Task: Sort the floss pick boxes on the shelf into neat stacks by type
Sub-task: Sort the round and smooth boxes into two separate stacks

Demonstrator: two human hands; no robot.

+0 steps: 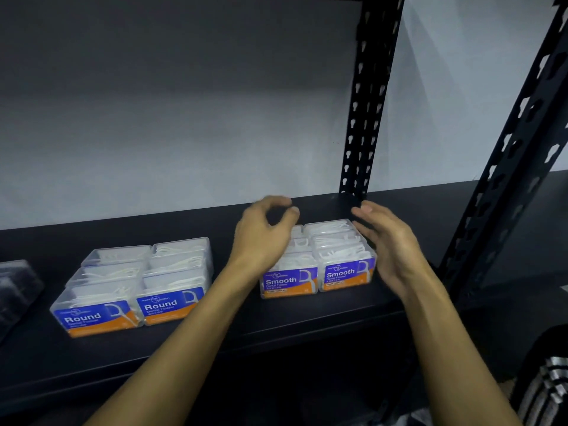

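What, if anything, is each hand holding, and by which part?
Nothing is held. The left hand hovers curled above the Smooth boxes; the right hand is open beside them.

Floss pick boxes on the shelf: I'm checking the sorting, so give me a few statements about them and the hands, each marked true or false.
1. The Round boxes sit left of the Smooth boxes. True.
2. The two groups touch each other. False: bare shelf separates them.
3. The left hand grips a Round box. False: it hovers over the Smooth boxes, holding nothing.
4. The right hand is open beside the Smooth group's right edge. True.
5. The Smooth labels are green. False: blue and orange.
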